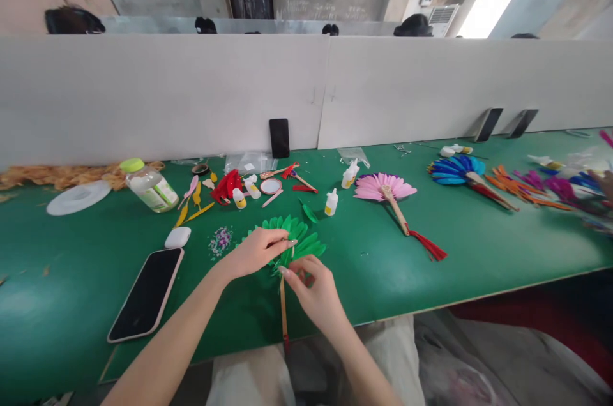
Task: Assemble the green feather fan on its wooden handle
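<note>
A green feather fan (306, 244) lies on the green table with its wooden handle pointing toward me. My left hand (261, 249) reaches over the feathers from the left, its fingers bent together near the fan's centre; what they hold, if anything, is too small to name. Close to the base of the feathers, my right hand (311, 281) has thumb and fingertips pinched together, and anything between them cannot be made out. Beside the fan, to the left, is a small pile of purple and white bits (221, 241). One loose green feather (309, 210) lies behind the fan.
A phone (146, 294), a white case (177, 237) and a lidded jar (151, 187) stand or lie left. Small glue bottles (331, 203) are behind the fan. A pink fan (385, 187) and a blue fan (454, 171) lie right. A white partition (191, 96) borders the table (373, 278).
</note>
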Motion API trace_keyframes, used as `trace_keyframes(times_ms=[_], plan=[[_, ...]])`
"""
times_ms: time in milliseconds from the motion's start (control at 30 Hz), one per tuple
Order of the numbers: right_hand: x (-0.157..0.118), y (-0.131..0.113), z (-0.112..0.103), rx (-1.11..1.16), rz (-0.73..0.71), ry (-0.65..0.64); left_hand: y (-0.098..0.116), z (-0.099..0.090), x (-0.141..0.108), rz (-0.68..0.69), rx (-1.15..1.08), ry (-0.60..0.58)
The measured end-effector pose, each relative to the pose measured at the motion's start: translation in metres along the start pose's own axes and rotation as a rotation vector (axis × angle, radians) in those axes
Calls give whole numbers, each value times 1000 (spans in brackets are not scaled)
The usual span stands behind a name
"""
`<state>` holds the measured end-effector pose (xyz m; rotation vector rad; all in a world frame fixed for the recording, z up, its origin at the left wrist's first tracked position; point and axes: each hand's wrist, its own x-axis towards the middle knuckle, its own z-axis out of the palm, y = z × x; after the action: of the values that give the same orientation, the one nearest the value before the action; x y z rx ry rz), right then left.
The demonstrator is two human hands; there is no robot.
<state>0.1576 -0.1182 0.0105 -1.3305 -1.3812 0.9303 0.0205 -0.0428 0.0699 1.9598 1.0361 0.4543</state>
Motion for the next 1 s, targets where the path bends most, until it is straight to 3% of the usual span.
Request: trace_keyframes(times_ms=[67,133,167,233,367,433,567,700,1000], plan=[[14,-4,-10,45,37,-105,5,2,4,32,-3,-33],[28,-6,-20,152,130,-300,10,3,7,46,-28,-21],[35,-7,-25,192,169,-321,10,3,6,45,-43,6],[45,-6,-33,244,202,-273,7,2,1,18,-68,124],[52,3,-39,334,263,-98,-20,7,-30,-140,-64,504],[52,10,-39,362,310,-82,-36,19,-51,-227,-58,580],[54,21,-36,343,347,-124,-55,53,-91,-347,-66,570],[63,28,-35,253,291,-168,-60,74,-111,-429,-54,581],[67,27,-23,146,282,-50,-55,76,-94,-421,28,532]])
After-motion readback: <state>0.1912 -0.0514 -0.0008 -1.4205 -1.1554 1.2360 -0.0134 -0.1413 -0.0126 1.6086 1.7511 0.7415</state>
